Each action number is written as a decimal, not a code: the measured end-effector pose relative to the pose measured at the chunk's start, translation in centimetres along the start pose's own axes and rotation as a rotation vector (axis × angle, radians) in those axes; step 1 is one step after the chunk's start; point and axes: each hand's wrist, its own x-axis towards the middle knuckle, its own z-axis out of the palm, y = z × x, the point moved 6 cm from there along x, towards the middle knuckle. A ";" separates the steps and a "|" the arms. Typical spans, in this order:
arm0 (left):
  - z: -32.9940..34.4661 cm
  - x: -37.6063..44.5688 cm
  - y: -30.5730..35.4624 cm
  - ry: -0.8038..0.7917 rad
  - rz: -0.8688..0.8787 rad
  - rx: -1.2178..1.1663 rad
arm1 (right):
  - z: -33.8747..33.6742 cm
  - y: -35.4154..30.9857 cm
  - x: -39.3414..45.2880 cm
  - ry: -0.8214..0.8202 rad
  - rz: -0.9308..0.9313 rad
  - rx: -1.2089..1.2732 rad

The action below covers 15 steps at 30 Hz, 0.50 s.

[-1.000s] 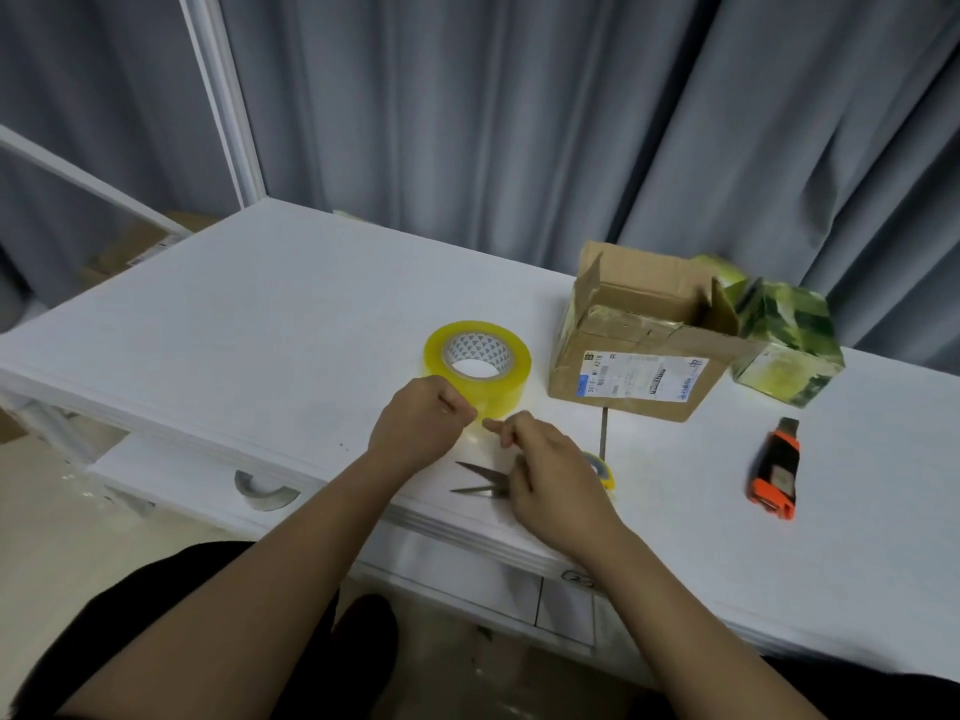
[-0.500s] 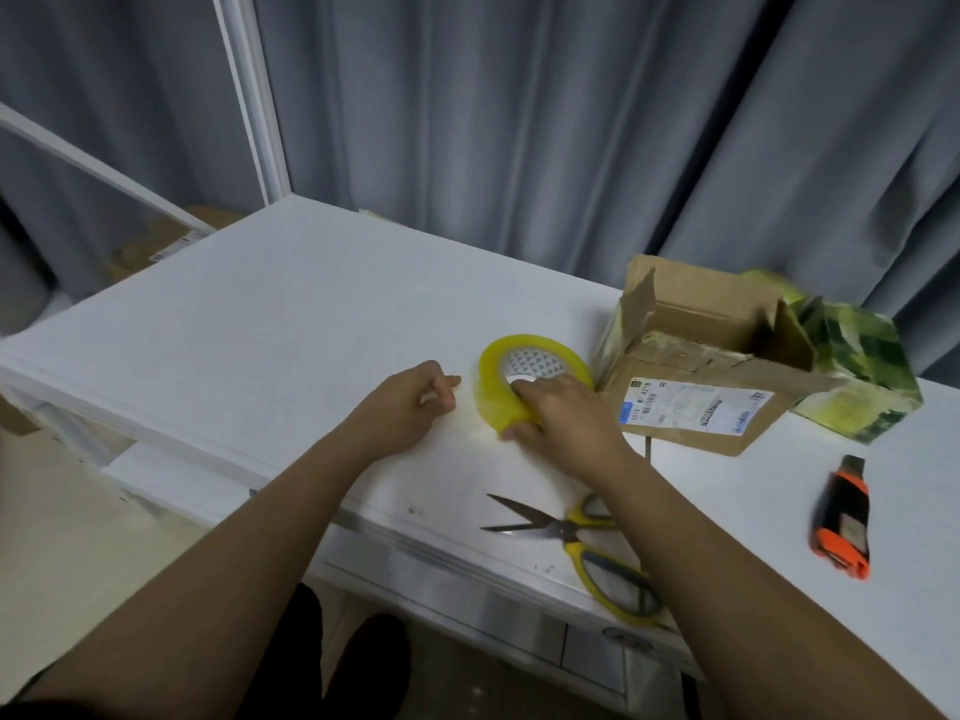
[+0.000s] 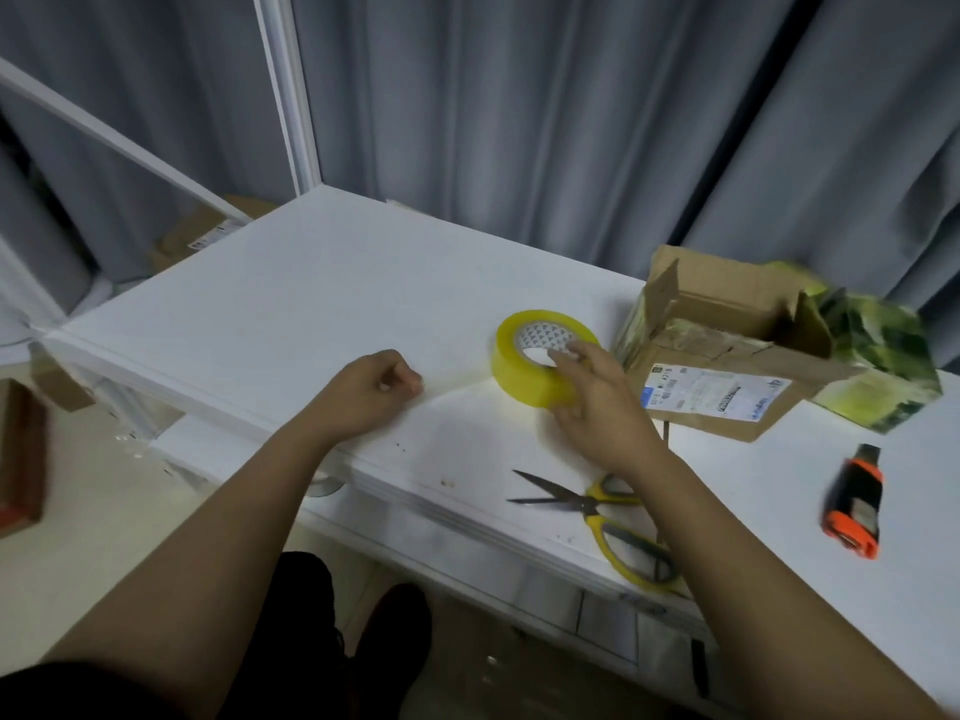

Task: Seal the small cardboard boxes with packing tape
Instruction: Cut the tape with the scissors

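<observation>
A yellow roll of packing tape [image 3: 519, 379] stands tilted on the white table [image 3: 291, 314]. My right hand [image 3: 597, 407] grips the roll, fingers over its core and thumb on the outer side. My left hand [image 3: 371, 389] is curled to the left of it and pinches the free tape end. A clear strip [image 3: 457, 389] stretches from that pinch to the roll. An open brown cardboard box [image 3: 717, 392] with a shipping label sits right of the roll, flaps up. A green patterned box [image 3: 883, 356] leans against its far right side.
Yellow-handled scissors [image 3: 597, 506] lie open near the table's front edge, under my right forearm. An orange and black utility knife [image 3: 854, 506] lies at the right. Grey curtains hang behind the table. More cardboard boxes [image 3: 202, 236] sit on the floor at the left.
My right hand left the tape end, took hold of the roll and drew it rightward. My left hand kept the tape end, so a strip has been pulled out.
</observation>
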 end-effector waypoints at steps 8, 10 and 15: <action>0.6 -1.2 1.7 0.041 0.000 -0.086 | -0.5 4.3 -11.6 -0.293 0.226 -0.071; 1.0 -1.8 2.1 0.049 -0.017 -0.119 | -0.3 4.0 -11.8 -0.370 0.223 -0.109; 1.7 -3.4 2.5 0.061 -0.050 -0.125 | -1.5 2.5 -10.9 -0.416 0.152 -0.241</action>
